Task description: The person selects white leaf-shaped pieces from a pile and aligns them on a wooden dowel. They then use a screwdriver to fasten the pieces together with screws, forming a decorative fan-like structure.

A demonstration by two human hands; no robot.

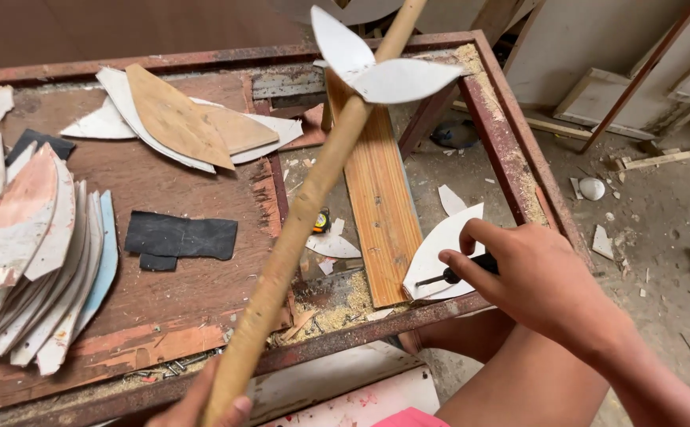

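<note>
My left hand (202, 405) grips the lower end of a long wooden pole (305, 205) that slants up across the view. Two white leaf-shaped pieces (381, 67) are fixed near the pole's top. My right hand (527, 277) holds a black-handled tool (464, 270) with its metal tip against a white leaf-shaped cutout (440, 253) that rests on the rusty frame of the workbench (511, 158).
A fanned stack of leaf-shaped cutouts (28, 253) lies at the left, more cutouts (179, 119) at the back. Black sheet scraps (180, 236) lie mid-bench. A wooden plank (381, 198) spans the frame's opening. Sawdust, scraps and boards litter the floor at right.
</note>
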